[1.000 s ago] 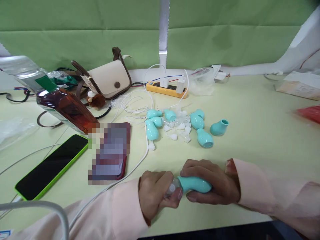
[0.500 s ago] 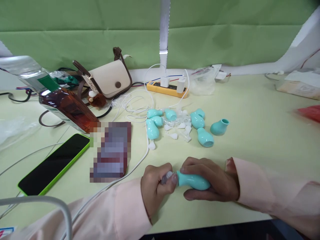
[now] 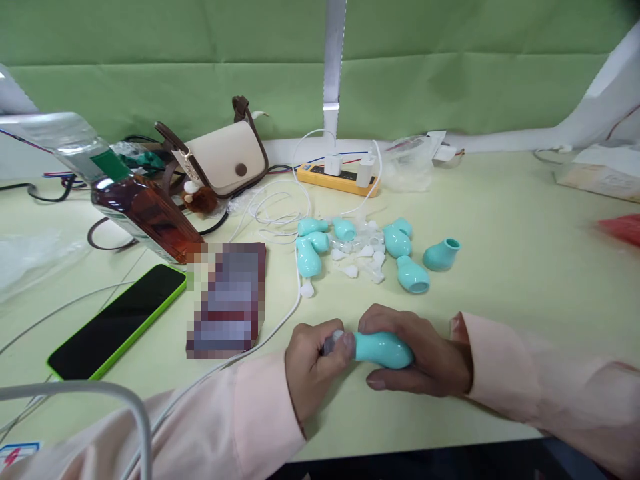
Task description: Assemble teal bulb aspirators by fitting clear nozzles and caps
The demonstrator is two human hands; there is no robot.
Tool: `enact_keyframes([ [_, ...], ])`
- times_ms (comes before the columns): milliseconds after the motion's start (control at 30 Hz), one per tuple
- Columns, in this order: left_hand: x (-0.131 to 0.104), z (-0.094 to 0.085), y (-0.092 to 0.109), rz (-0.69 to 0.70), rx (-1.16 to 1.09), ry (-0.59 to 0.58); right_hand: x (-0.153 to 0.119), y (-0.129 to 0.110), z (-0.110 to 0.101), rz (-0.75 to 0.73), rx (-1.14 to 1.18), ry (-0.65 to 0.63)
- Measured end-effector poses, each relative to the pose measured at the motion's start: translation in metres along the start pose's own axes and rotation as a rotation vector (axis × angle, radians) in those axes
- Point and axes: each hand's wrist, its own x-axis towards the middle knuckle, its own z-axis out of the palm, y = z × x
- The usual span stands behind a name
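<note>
In front of me my left hand (image 3: 317, 367) pinches a small clear plastic piece (image 3: 330, 343) between thumb and curled forefinger. That piece sits against the narrow neck of a glossy turquoise bulb-shaped part (image 3: 384, 350). Wrapped over the bulb from the right is my right hand (image 3: 417, 353), fingers above and thumb below. Whether the clear piece is inside the neck or only touching it, I cannot tell. Beyond my hands lie several similar turquoise parts (image 3: 413, 275), with small white and clear plastic pieces (image 3: 350, 270) scattered among them. One turquoise part (image 3: 442, 255) stands with its round opening upward.
A phone with a green edge (image 3: 120, 323) lies at left beside a blurred-out dark red item (image 3: 260, 293). Behind them are a tilted bottle of amber liquid (image 3: 150, 213) and a cream handbag (image 3: 225, 160). A yellow power strip (image 3: 310, 175) and white cable (image 3: 280, 327) are farther in.
The turquoise part and both hands have shifted up slightly, still joined at the neck. The whole view has drifted a little, moving the background items rightward.
</note>
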Motion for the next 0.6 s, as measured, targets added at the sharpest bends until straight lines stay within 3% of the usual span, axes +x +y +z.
enact_keyframes([
  [267, -0.002, -0.006, 0.004, 0.282, 0.088, 0.142, -0.001, -0.002, 0.004, -0.066, 0.080, 0.037],
  [433, 0.000, -0.008, 0.000, 0.527, 0.103, 0.259, 0.000, -0.002, 0.001, -0.127, -0.099, 0.085],
  [500, 0.000, -0.008, -0.001, 0.527, 0.095, 0.276, 0.003, 0.001, -0.006, -0.171, -0.247, 0.142],
  [600, 0.000, -0.005, -0.001, 0.385, 0.076, 0.234, 0.009, 0.011, -0.019, -0.166, -0.556, 0.197],
])
